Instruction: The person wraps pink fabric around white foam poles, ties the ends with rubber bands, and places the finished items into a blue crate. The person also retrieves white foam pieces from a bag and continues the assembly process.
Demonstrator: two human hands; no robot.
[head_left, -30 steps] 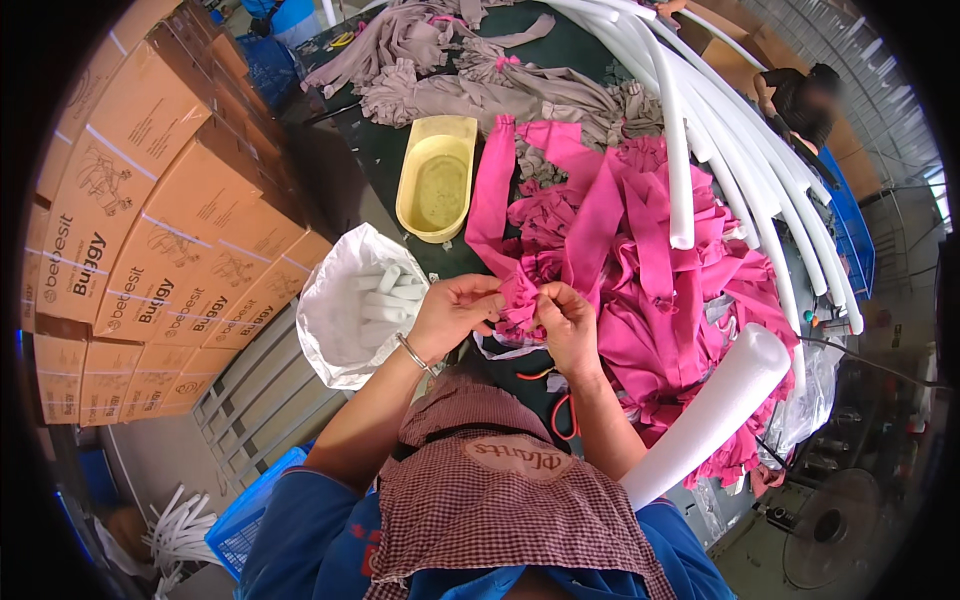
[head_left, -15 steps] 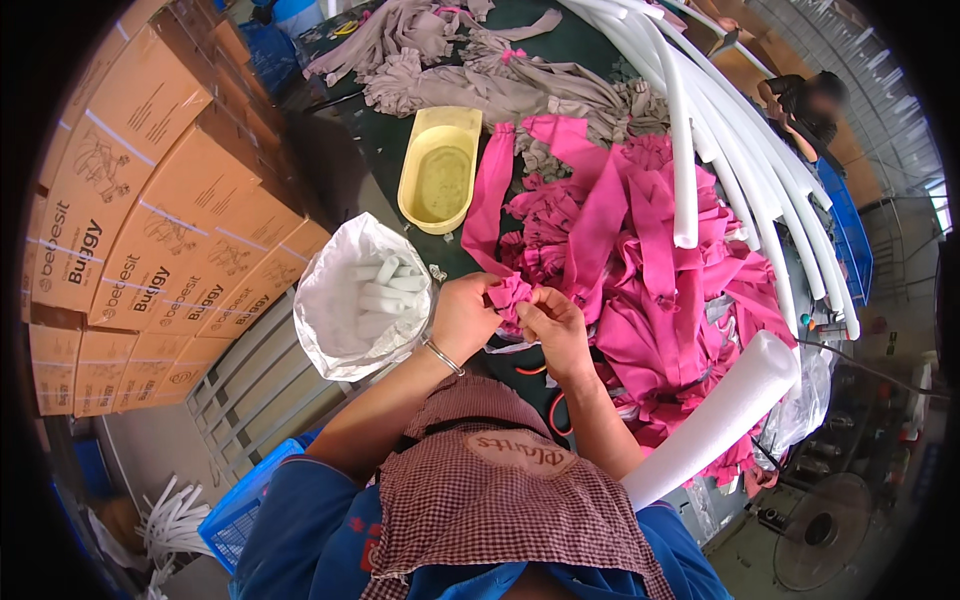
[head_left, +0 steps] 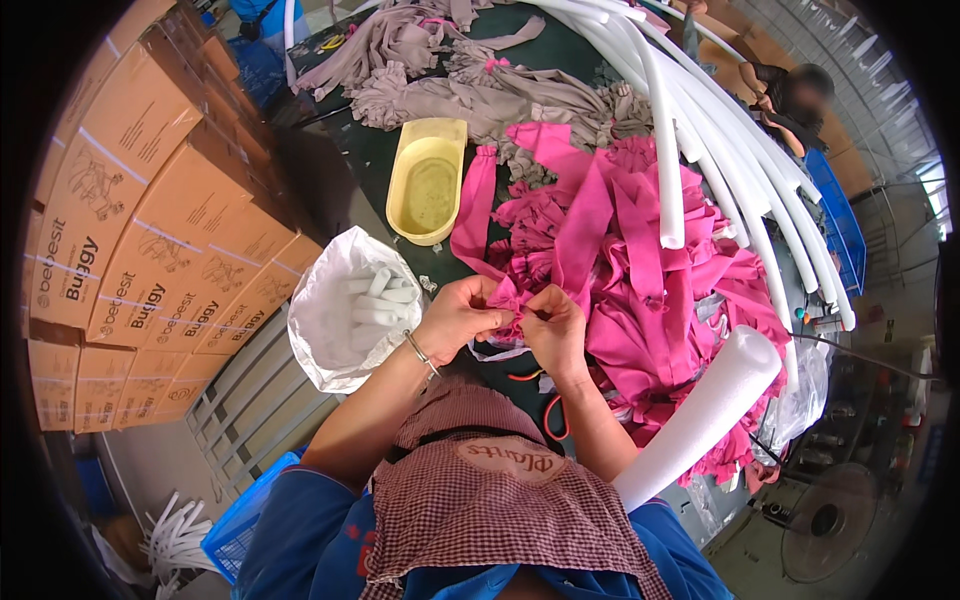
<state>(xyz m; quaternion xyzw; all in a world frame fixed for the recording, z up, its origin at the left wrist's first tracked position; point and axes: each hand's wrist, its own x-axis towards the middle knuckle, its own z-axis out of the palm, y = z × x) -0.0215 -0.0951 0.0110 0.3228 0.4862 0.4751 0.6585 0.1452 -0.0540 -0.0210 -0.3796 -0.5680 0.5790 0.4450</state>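
Both hands meet over the near edge of a heap of pink fabric strips [head_left: 625,260]. My left hand [head_left: 460,318] pinches a gathered pink fabric strip [head_left: 507,296] from the left, thumb against fingers. From the right, my right hand [head_left: 556,335] grips the same gathered part with bent fingers. Whether anything sits inside the gathers is hidden. Just below my hands lies a red loop-shaped handle [head_left: 554,416], partly covered. Left of my left wrist stands a bin lined with a white bag [head_left: 308,335], holding short white foam tubes [head_left: 378,305].
Beyond my hands is a yellow tub [head_left: 440,130] with grey gathered fabric [head_left: 440,95] behind it. Long white foam tubes [head_left: 668,170] arch over the right side. A thick foam roll [head_left: 700,420] leans by my right arm. Cartons [head_left: 150,230] rise at left; a person [head_left: 800,100] sits far right.
My hands have shifted slightly, and the left thumb now lies straighter along the gathered strip. The whole scene has moved a little in the picture with my head.
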